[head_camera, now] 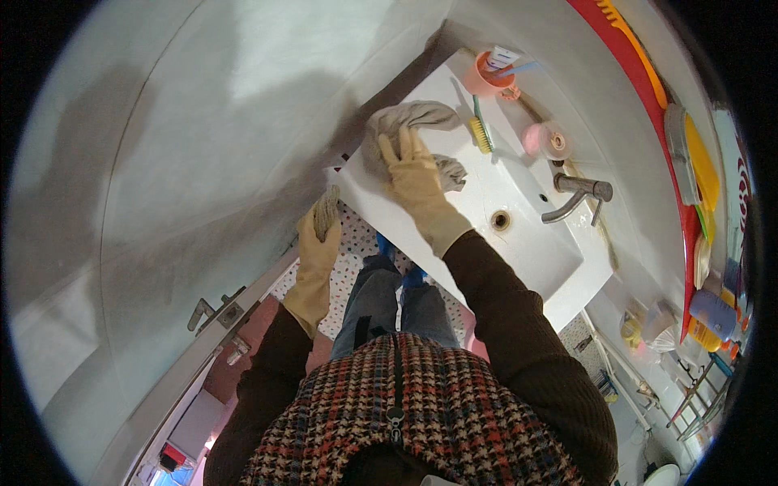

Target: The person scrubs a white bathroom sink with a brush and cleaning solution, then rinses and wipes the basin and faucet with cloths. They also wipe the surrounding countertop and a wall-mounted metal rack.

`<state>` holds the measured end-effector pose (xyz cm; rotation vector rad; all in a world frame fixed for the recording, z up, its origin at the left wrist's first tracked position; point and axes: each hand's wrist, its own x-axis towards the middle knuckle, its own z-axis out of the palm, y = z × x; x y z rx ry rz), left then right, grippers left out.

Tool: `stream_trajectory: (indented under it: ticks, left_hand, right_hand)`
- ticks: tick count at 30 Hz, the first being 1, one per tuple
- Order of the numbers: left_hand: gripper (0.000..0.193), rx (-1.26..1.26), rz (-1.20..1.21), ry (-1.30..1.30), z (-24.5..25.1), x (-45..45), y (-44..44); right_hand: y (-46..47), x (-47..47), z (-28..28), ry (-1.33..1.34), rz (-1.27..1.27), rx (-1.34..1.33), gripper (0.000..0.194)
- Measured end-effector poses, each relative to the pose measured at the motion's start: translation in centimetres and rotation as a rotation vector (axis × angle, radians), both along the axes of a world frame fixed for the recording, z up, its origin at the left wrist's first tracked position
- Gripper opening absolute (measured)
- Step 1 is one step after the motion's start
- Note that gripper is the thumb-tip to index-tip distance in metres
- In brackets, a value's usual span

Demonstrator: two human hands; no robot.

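Note:
Both my hands wear pale yellow rubber gloves. My right hand [416, 176] lies on a crumpled grey cloth [419, 113] at the near left corner of a white washbasin [529, 243]. Its fingers press into the fabric, and folds stick out on both sides. Some of the cloth is hidden under the palm. My left hand [317, 234] hangs beside the basin's left corner, closed around a small grey knitted piece of fabric [327, 212]. A yellow-bristled scrub brush [481, 133] rests on the basin to the right of the cloth.
An orange cup [486, 79] with a tube and toothbrush stands in the basin's back corner. A pink round container [544, 140] sits near the metal faucet [580, 194]. The drain [500, 220] is uncovered. A door with a lever handle [203, 314] stands at left. A red-edged shelf [662, 133] holds combs and bottles.

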<state>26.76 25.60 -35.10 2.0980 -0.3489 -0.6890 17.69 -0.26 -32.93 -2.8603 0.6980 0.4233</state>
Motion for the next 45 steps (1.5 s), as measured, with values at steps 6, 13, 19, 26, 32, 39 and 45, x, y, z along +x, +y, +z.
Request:
stream_trajectory:
  ticks: [6, 13, 19, 26, 32, 39, 45]
  left_hand:
    - [0.042, -0.290, -0.110, -0.101, 5.0, 0.6, -5.8]
    - [0.046, -0.024, -0.671, -0.596, 5.8, 0.0, -18.9]
    - [0.083, 0.352, -1.000, -0.709, 3.9, -1.8, -24.7]
    - [0.060, 0.003, -1.295, -0.935, -1.1, -13.5, -25.9]
    - [0.027, -0.020, -1.311, -0.854, -8.1, -22.5, -29.0]
    - [0.037, 0.216, -1.177, 0.091, -5.7, -19.4, -24.2]
    - [0.036, 0.306, -0.889, -0.104, -3.1, -14.0, -17.2]
  right_hand:
    - [6.6, -4.8, -0.3, -0.183, 0.125, 0.112, 0.075]
    - [10.8, -15.3, -1.1, -0.311, 0.013, 0.077, 0.069]
    - [13.8, -29.5, -3.4, -0.098, -0.256, 0.088, 0.071]
    - [15.9, -46.9, -0.7, 0.330, -0.496, -0.077, 0.065]
    - [10.7, -44.3, 0.1, -0.562, -1.612, 0.435, 0.063]
    - [0.9, -28.0, -0.7, -0.924, -1.327, 0.741, 0.073]
    - [-11.5, -12.1, -0.3, -1.155, -0.796, 0.211, 0.073]
